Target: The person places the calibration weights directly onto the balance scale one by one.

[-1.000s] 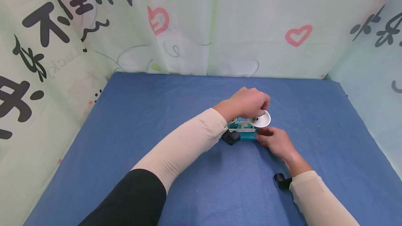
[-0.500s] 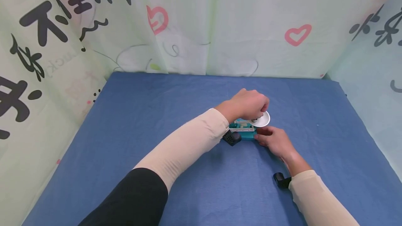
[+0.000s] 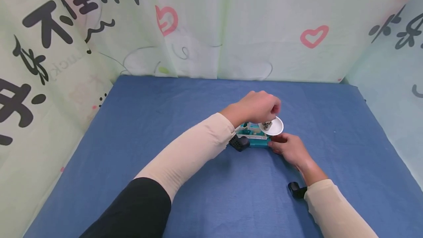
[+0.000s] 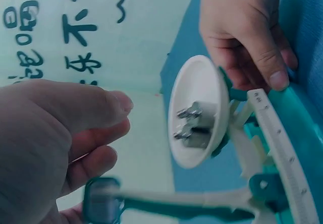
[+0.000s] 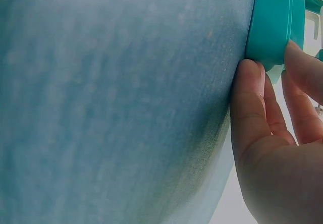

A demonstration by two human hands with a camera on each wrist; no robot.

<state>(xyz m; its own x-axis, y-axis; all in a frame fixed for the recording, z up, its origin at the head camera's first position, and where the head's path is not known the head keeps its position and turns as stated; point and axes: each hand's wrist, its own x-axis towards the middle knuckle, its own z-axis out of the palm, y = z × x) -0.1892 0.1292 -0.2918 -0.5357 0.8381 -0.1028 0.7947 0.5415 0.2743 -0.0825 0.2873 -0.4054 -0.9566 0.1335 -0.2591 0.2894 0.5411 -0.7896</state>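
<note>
A teal balance scale (image 3: 259,143) with a white beam stands on the blue table. Two small knobbed metal weights (image 4: 201,115) sit in its round white pan (image 4: 187,85) on the right. Just above the pan, my left hand (image 3: 259,107) hovers, fingers loosely bent; in the left wrist view nothing lies between them and they are apart from the weights. My right hand (image 3: 291,150) grips the right end of the teal base (image 5: 272,24), thumb and fingers on either side. The scale's left end is partly hidden by the left forearm in the head view.
Blue cloth (image 3: 211,194) covers the table. A printed curtain (image 3: 257,28) encloses its back and sides. Black wrist cameras, one on the left (image 3: 239,143) and one on the right (image 3: 297,190), sit close to the tabletop.
My left hand has lifted slightly and shifted left, away from the weights, which now show more fully in the pan. The right hand has stayed on the base.
</note>
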